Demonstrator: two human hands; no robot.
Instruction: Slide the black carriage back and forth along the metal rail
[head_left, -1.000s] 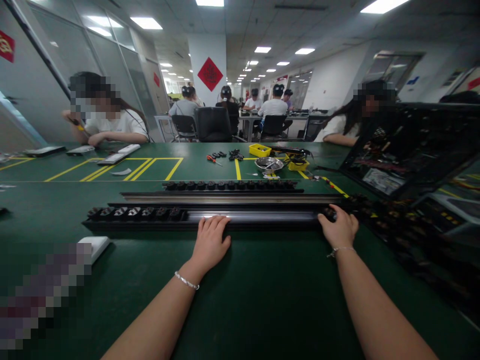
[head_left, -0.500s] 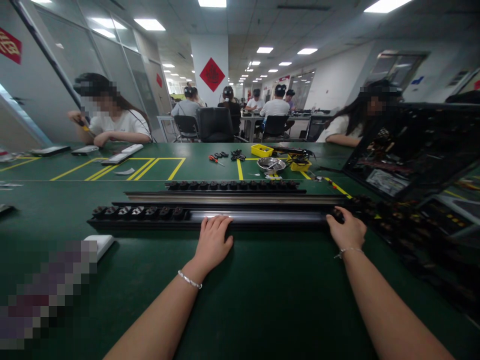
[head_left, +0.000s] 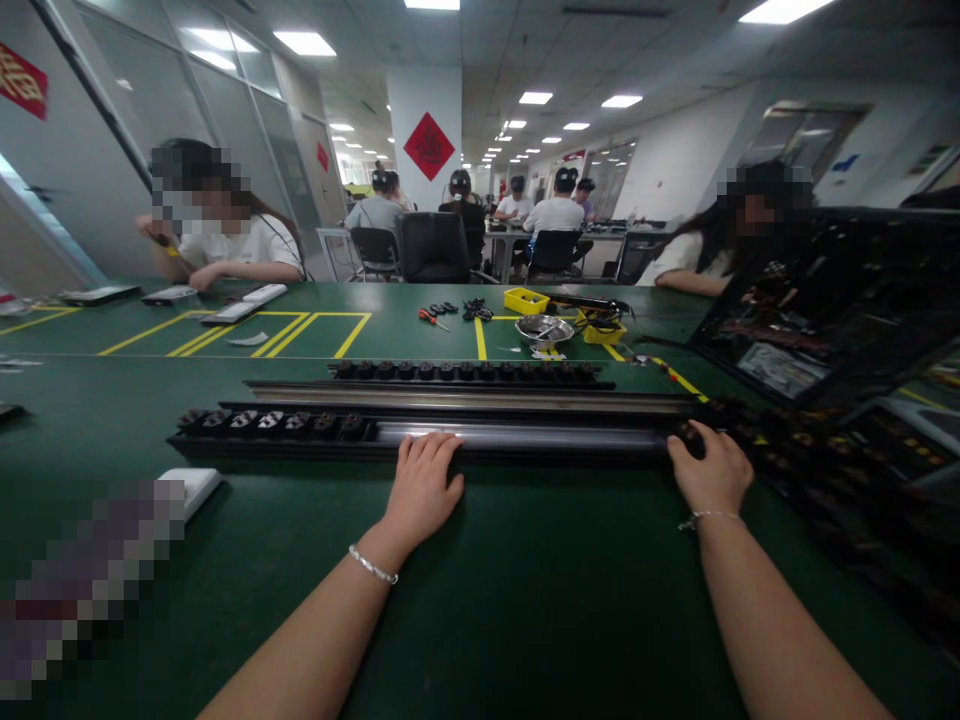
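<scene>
A long black rail (head_left: 525,438) with a shiny metal channel lies across the table before me. Several black socket modules (head_left: 271,424) sit in a row at its left end. My left hand (head_left: 426,480) rests over the rail's near edge, right of that row; its fingers are stretched out with the tips at the channel, and the thumb stands apart. At the rail's right end, my right hand (head_left: 712,470) is closed on a dark, rounded socket module (head_left: 691,440), pinched between thumb and fingers. The module's far side is hidden by the fingers.
Behind lie another rail (head_left: 480,398) and a filled one (head_left: 465,371). Dark loose parts (head_left: 817,470) heap at right beside an open black case (head_left: 840,300). A metal bowl (head_left: 544,330), yellow bin (head_left: 525,300) and screwdriver (head_left: 432,319) lie farther back. Two people sit opposite.
My right hand has moved a little to the right with the socket module in its fingers. My left hand stays on the rail. The view has shifted slightly.
</scene>
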